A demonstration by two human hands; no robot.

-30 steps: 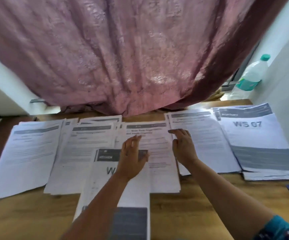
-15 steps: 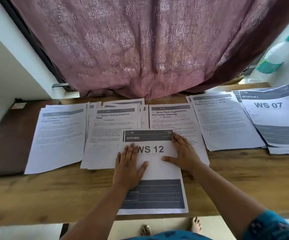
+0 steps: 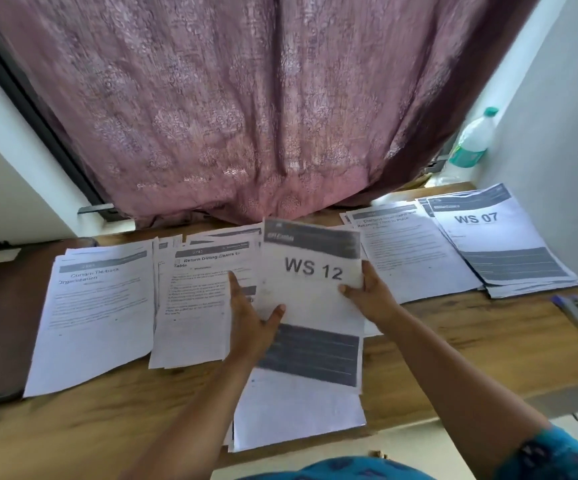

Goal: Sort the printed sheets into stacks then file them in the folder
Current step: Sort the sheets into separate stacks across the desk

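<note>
WS 12 stack [image 3: 312, 296] now lifted, both hands.

One head-worn wide-angle camera looks forward and steeply down onto the wooden desk [image 3: 454, 348] from just above its near edge. It faces the pink curtain [image 3: 246, 116] hanging behind the desk's far edge. The desk fills the lower half, close, with both forearms entering from below.

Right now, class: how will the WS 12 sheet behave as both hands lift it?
The WS 12 sheet is thin paper, so probably floppy and light. The left hand and right hand grip opposite edges, likely limiting sag. It may slide over sheets beneath.
</note>
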